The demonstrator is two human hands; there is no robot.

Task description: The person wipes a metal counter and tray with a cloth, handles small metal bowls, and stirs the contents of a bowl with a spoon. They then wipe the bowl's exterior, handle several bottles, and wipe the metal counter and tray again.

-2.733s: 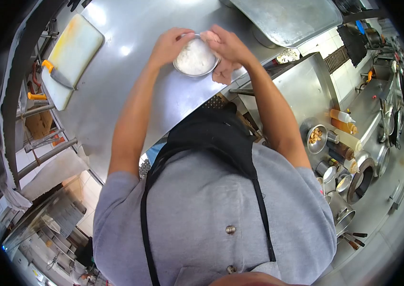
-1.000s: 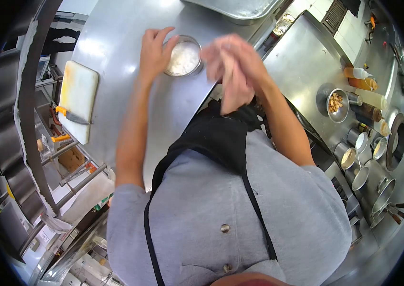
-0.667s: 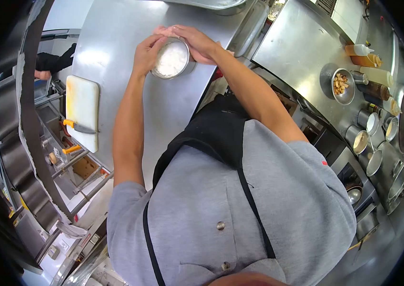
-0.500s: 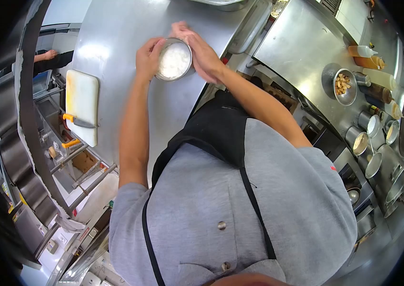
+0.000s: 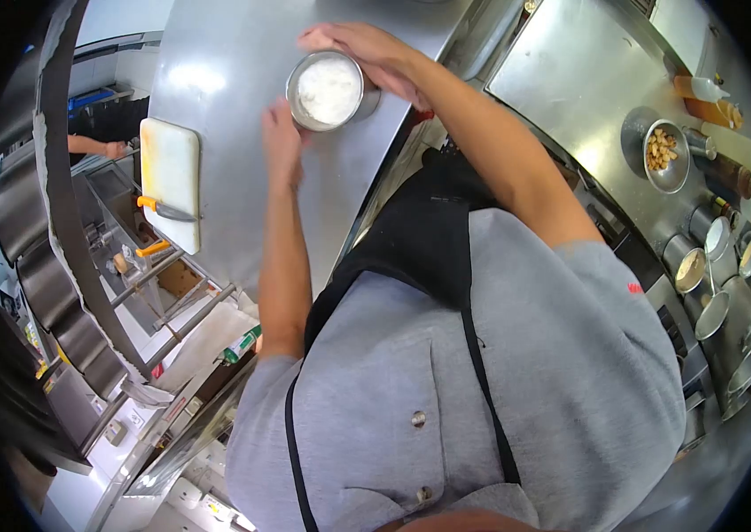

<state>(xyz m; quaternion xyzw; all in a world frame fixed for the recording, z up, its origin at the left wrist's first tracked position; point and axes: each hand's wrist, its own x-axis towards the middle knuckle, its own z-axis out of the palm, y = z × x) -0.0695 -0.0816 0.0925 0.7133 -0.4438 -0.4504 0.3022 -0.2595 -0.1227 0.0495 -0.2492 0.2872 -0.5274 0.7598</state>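
Note:
A round metal container (image 5: 367, 99) filled with white powder (image 5: 329, 90) is over the steel counter (image 5: 234, 168). My right hand (image 5: 367, 51) curves around its far and right side, fingers along the far rim. Near the lower left rim is my left hand (image 5: 281, 146), smeared by motion. Its fingers point up toward the container, and I cannot make out whether they touch it. To the left, a white cutting board (image 5: 170, 168) lies on the counter with an orange-handled knife (image 5: 168, 211) across it.
Another person's hand (image 5: 115, 150) shows beyond the counter's left side. On the right-hand counter are a metal bowl of light brown pieces (image 5: 664, 152), squeeze bottles (image 5: 709, 112) and several metal pots (image 5: 688, 269). A metal shelf edge (image 5: 65, 239) rises at left.
My left hand has come off the container's left rim and moved down. My right hand has shifted farther around the far rim. The other person's hand has moved.

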